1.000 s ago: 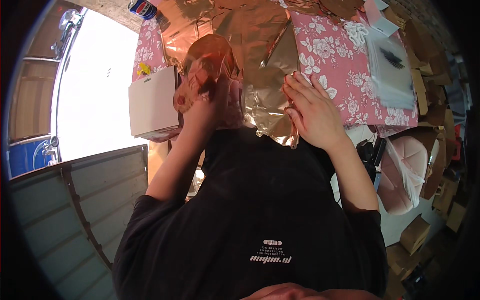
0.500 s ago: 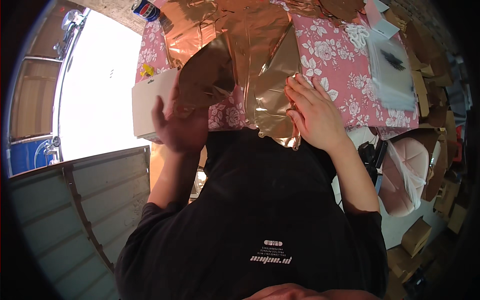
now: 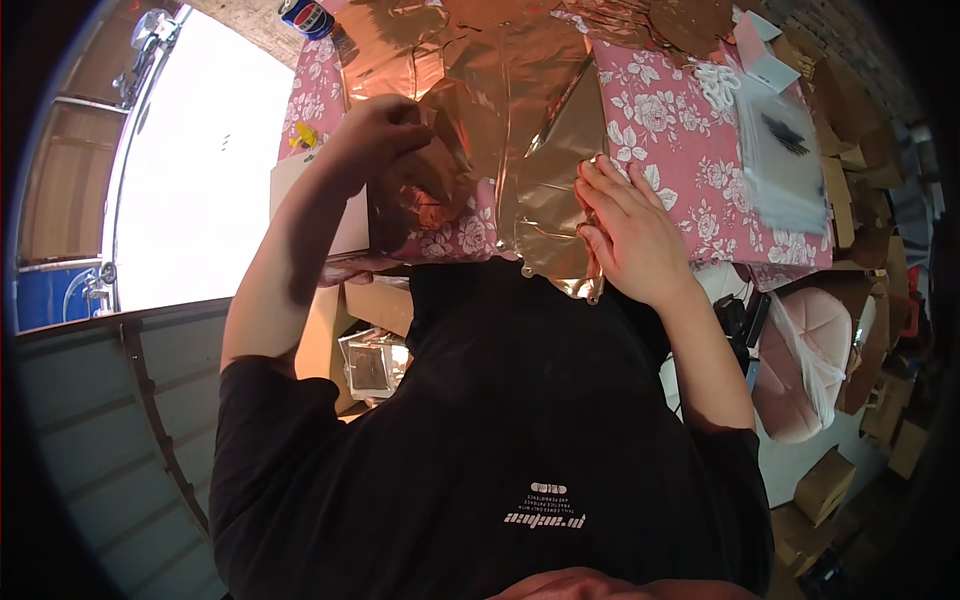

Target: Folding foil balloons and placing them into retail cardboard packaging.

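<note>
A shiny copper-coloured foil balloon [image 3: 545, 195], flat and uninflated, lies on the table and hangs slightly over its near edge, with small tabs at its lower end. My right hand [image 3: 630, 225] rests on its right edge, fingers stretched out and nothing gripped. On the left side of the foil my left hand [image 3: 385, 140] is closed, its fingertips curled down against a raised flap [image 3: 450, 115]. The exact pinch is partly hidden by the hand. Below that hand the darker foil reflects the skin.
The table wears a pink floral cloth [image 3: 680, 150]. A white box [image 3: 350, 225] and a yellow item [image 3: 303, 136] sit left; a blue can [image 3: 306, 18] stands far left. On the right lie clear plastic bags [image 3: 785, 170], white cord [image 3: 717, 85] and an open white carton [image 3: 765, 55].
My left hand has moved up and forward from beside the raised foil flap, and its spread fingers have closed at the flap. My right hand stays on the foil's right edge.
</note>
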The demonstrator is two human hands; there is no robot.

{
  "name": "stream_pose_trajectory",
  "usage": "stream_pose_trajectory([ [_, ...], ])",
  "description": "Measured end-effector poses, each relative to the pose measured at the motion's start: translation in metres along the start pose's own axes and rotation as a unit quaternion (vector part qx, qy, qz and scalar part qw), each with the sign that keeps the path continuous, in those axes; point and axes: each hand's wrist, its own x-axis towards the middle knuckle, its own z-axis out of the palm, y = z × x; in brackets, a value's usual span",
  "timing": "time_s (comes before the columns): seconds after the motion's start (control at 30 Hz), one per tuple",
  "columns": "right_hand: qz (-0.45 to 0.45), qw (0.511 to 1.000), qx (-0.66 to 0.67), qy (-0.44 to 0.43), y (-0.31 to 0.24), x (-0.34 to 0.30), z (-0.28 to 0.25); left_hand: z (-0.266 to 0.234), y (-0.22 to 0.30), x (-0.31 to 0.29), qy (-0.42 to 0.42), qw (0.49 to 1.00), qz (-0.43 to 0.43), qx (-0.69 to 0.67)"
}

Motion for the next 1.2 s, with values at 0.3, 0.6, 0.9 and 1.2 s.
stream_pose_trajectory([
  [0.3,0.007,1.000,-0.006,-0.010,-0.003,0.002,-0.004,0.037,0.086,0.011,-0.051,0.931,0.177,0.315],
  [0.6,0.007,1.000,-0.016,-0.021,-0.001,0.001,-0.006,0.088,0.081,0.029,-0.153,0.969,0.074,-0.178],
  [0.9,-0.008,1.000,0.008,0.002,-0.002,0.002,-0.006,0.092,-0.008,0.024,0.079,0.834,0.408,0.363],
  [1.2,-0.006,1.000,0.011,-0.004,-0.001,0.003,-0.004,0.113,-0.010,0.028,0.078,0.806,0.428,0.401],
])
